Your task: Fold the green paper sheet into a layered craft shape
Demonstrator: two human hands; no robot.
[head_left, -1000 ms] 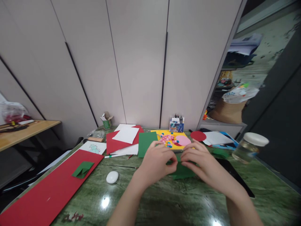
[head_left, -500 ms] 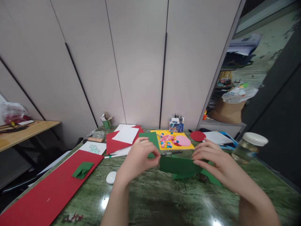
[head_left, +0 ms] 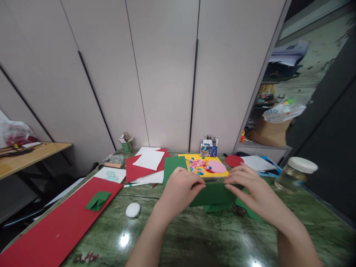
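Observation:
Between my hands hangs a folded piece of green paper, its long upper edge level above the table. My left hand pinches that edge near its left part, thumb against fingertips. On the right part of the same edge, my right hand grips with thumb and fingers. Below and behind it, more green paper shows, partly hidden by my right hand; I cannot tell whether it is a separate piece. A flat green sheet lies just beyond my left hand.
Left on the marbled table lie a long red sheet with a folded green piece and a white rounded object. Farther back are a yellow sheet with small pompoms, and a marker box. A lidded jar stands right.
My left hand has moved right, from the paper's left end to its upper edge, closer to my right hand. My right hand has shifted slightly left along the edge.

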